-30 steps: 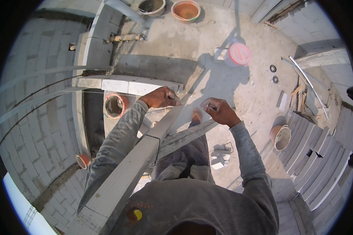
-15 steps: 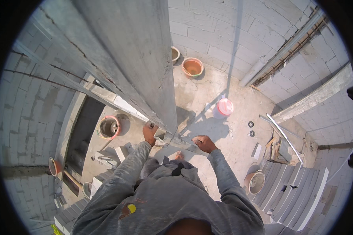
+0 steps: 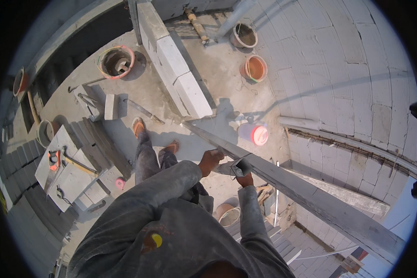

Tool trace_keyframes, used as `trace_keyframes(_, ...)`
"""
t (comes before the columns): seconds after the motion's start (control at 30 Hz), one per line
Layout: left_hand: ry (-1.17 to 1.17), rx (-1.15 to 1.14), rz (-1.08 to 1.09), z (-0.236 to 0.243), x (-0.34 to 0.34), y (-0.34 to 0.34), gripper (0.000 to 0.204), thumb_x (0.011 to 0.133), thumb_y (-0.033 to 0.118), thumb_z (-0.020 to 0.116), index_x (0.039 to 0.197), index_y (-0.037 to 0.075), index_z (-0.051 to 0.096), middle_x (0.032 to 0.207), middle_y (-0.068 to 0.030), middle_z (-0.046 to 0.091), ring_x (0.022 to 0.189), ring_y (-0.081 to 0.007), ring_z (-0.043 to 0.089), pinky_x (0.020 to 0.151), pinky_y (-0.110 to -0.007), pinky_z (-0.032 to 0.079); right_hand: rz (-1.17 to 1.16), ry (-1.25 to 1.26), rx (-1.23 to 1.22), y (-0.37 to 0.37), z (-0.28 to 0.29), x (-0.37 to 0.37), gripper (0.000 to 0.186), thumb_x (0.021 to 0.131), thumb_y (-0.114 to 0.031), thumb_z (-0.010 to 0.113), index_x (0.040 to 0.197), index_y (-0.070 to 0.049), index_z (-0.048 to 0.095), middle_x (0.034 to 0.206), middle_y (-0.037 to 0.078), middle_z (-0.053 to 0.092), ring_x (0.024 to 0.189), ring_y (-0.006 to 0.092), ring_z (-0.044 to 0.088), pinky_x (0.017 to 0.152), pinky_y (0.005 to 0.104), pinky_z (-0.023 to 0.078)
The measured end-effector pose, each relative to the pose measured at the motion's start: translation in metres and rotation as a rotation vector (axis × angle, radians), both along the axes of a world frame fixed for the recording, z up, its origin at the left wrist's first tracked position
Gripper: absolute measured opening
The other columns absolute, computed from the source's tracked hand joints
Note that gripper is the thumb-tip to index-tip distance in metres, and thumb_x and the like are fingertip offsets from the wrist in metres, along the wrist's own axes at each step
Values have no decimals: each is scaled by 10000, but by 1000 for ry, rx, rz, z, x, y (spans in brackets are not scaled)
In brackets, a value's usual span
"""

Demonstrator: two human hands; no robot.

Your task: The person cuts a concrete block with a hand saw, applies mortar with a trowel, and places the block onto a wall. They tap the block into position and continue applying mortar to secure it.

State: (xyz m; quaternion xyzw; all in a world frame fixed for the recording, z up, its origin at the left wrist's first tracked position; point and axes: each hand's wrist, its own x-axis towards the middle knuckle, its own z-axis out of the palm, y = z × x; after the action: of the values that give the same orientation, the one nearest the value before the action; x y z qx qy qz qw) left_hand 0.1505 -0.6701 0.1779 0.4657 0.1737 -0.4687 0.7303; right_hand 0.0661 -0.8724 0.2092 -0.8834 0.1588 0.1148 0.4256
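Observation:
A long grey column slants across in front of me. Against its near side, my left hand is closed, its fingers curled; what it grips is hard to make out. Beside it my right hand is closed around the lower side of a grey box-like piece with a dark hollow. This piece lies between my hands, and its left end reaches close to my left hand. Its exact kind is unclear. Below, my sandalled feet stand on the concrete floor.
A low block wall stands ahead. Around it are a mortar tub, an orange bucket and a pink-lidded pail. At left, a handsaw and a hammer lie on stacked blocks. A trowel-like tool lies on the floor.
My view has turned, so the column now runs toward the lower right. My hands, earlier apart at either side of the column's foot, are now close together at the grey piece.

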Motion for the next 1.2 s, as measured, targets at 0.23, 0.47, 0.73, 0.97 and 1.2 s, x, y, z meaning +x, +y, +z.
trace_keyframes(0.23,-34,-97,21,11,8,-5,198,961,89,634,1120,-5,705,975,-8,685,886,-104,599,806,-282,488,-119,224,311,-16,-2,-19,269,905,-160,682,1123,-4,655,1014,51,688,888,123,631,756,292,513)
trace_keyframes(0.47,47,-170,23,10,6,0,153,995,136,636,1026,-5,688,939,-6,685,859,-84,591,761,-292,502,-396,289,708,6,22,-21,266,880,-94,703,1118,20,672,1014,45,699,876,104,639,752,266,531)
trace_keyframes(0.73,5,-232,-38,6,6,8,172,1009,146,626,1092,0,666,1024,-25,679,975,-101,591,869,-304,494,-296,328,548,18,41,1,314,816,-63,723,1119,13,695,1006,52,708,875,104,632,770,268,531)
trace_keyframes(0.97,-111,-273,-62,-9,7,12,236,1035,116,558,1225,-12,615,1142,-41,657,1090,-121,568,966,-314,462,-21,111,38,6,11,2,424,730,-53,763,1149,-43,699,1058,96,707,927,174,644,778,282,517)
trace_keyframes(1.2,-68,-227,-37,-18,-2,9,246,1037,105,543,1243,-9,615,1162,-49,660,1090,-123,572,972,-309,460,-97,179,427,-23,-41,-9,382,790,-39,732,1168,-35,675,1042,69,665,942,167,628,820,306,517)
